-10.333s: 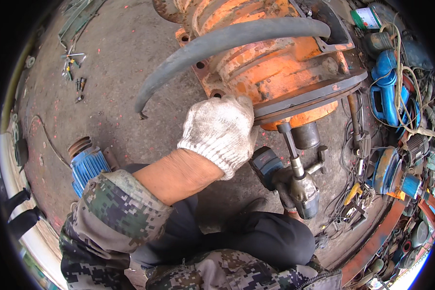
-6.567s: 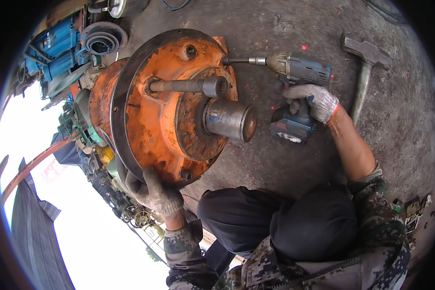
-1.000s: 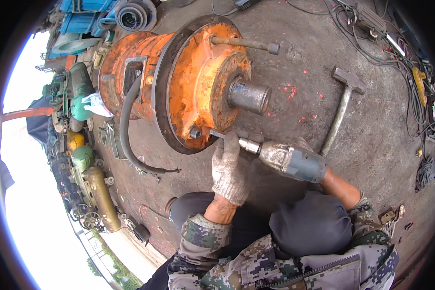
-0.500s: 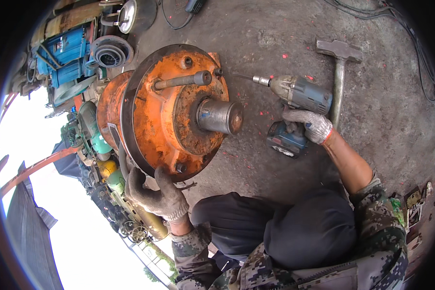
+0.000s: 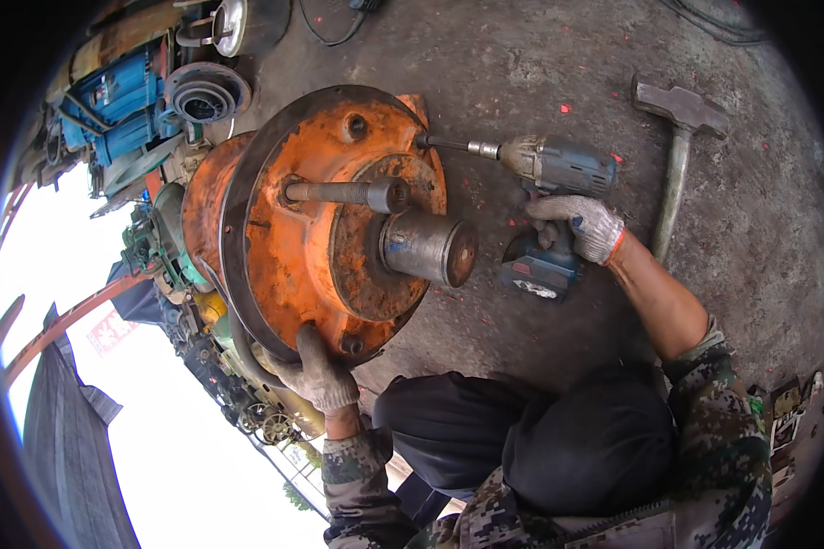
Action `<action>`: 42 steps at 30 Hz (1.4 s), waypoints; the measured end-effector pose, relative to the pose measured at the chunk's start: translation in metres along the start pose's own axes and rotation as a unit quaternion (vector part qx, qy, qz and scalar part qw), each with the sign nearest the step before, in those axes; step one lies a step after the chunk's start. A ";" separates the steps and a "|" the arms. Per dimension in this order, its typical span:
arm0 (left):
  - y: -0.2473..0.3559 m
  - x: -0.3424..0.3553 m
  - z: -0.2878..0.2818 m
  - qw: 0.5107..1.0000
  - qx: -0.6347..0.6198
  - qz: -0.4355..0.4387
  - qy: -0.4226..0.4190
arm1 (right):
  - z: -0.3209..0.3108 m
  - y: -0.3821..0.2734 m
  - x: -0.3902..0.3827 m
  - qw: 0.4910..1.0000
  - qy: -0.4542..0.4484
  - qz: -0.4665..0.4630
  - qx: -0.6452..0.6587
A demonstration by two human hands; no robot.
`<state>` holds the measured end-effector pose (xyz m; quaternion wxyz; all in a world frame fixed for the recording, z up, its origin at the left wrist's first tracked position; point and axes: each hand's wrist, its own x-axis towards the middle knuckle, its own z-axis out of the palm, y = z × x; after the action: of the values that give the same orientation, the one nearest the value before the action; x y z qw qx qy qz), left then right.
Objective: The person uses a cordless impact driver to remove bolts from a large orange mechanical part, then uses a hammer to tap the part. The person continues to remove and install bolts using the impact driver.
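Note:
An orange flanged machine housing with dark grime and a bare steel shaft stands in front of me. My left hand, in a grey work glove, grips the flange's lower rim, thumb on its face and fingers mostly hidden behind. In my gloved right hand is a blue-grey cordless impact wrench, held by its handle. Its long thin bit reaches the flange's right edge, where a bolt sits; the exact seating is too small to tell. One long socket-head bolt sticks far out of the flange.
A sledgehammer lies on the concrete floor right of the wrench. Blue machinery and stacked round parts stand at the far left. A black cable crosses the floor at the top. My knees are close below the housing.
The wrench's bit has moved left, from a short gap to the flange's right edge. My left hand has shifted along the rim, fingers now further behind it. The view has shifted slightly.

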<state>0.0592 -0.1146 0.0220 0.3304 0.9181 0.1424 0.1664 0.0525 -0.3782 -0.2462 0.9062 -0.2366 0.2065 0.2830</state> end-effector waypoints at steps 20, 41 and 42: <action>-0.014 0.008 -0.006 0.988 0.127 0.090 0.001 | 0.000 -0.008 -0.001 0.998 -0.051 -0.028 -0.034; -0.049 0.007 -0.044 0.914 0.349 0.203 -0.046 | -0.020 0.004 0.017 1.000 -0.007 0.004 0.023; -0.047 0.006 -0.042 0.923 0.331 0.191 -0.040 | -0.023 0.008 0.019 1.000 -0.012 -0.005 0.020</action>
<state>0.0403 -0.0538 0.0232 -0.0248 0.9908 -0.0022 0.1332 0.0564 -0.3772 -0.2770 0.9148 -0.2156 0.2000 0.2770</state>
